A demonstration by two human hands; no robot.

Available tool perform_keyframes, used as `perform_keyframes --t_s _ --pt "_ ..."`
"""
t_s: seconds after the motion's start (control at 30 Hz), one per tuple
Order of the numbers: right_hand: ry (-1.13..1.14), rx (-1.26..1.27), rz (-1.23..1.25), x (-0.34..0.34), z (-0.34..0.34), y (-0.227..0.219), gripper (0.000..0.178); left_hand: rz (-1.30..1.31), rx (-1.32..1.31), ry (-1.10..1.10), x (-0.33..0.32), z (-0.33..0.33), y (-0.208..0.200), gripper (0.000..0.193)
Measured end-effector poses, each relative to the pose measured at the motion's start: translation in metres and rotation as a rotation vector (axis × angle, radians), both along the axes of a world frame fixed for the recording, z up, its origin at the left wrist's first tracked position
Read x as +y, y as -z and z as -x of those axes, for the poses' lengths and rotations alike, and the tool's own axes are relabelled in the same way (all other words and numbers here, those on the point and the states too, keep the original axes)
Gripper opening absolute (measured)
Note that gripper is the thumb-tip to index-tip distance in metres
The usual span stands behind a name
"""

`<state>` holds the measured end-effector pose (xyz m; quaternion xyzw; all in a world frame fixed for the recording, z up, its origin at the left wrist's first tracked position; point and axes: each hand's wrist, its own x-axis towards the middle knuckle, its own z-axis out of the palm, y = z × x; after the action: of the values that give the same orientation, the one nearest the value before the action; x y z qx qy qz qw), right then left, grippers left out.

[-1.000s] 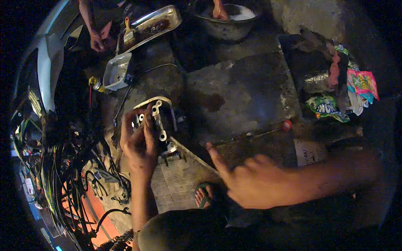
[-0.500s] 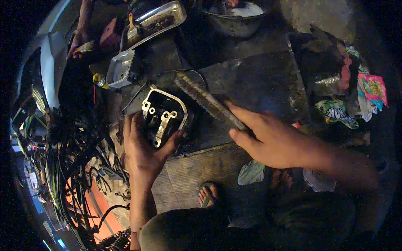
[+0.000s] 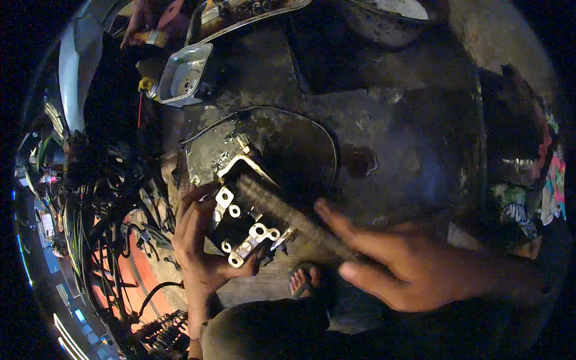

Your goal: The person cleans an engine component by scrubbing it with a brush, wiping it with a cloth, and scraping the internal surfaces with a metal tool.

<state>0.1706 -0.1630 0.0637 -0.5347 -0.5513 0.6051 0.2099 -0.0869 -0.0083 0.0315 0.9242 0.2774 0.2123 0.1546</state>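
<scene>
My left hand (image 3: 201,255) grips a metal engine cylinder head (image 3: 246,247) from its left and near side. The part is tilted, its open cavity and bright bolt bosses facing up. In my right hand (image 3: 408,267) is a long narrow brush (image 3: 285,210), apparently a wire brush, blurred by motion. Its far end lies across the open top of the cylinder head; whether the bristles touch is hard to tell. The right thumb and fingers are closed round the near end.
A grey metal pan (image 3: 181,99) stands at the far left, beside a yellow-capped can (image 3: 146,85). Behind are a large tray (image 3: 258,25) and a basin (image 3: 384,30). Another person's hand holds a paintbrush (image 3: 156,38). Motorcycle wiring (image 3: 78,222) crowds the left; a thin cable (image 3: 282,110) curves over the mat.
The cylinder head has come nearer to me and turned. The brush has moved from beside it to over its open top. The whole view has shifted, with the pans higher up.
</scene>
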Motion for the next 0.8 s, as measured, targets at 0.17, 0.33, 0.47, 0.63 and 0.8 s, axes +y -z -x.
perform_keyframes --t_s 0.17,0.33,0.47,0.63,0.8 --pt "0.114 0.086 -0.094 0.015 0.017 0.022 0.058 0.036 0.019 0.003 0.003 -0.007 0.002 0.066" --pt "0.081 0.001 -0.067 0.011 0.011 0.005 0.058 0.138 0.01 -0.147 -0.009 0.001 -0.001 0.072" --pt "-0.001 -0.155 -0.214 0.002 -0.012 -0.008 0.059 0.095 0.004 -0.011 -0.003 -0.007 -0.003 0.074" --pt "0.048 -0.269 -0.057 0.024 0.011 -0.021 0.06 0.128 -0.14 0.108 0.002 -0.002 0.002 0.072" --pt "0.12 -0.434 -0.124 0.013 0.007 -0.036 0.065 0.192 -0.265 -0.061 -0.003 0.009 0.012 0.105"
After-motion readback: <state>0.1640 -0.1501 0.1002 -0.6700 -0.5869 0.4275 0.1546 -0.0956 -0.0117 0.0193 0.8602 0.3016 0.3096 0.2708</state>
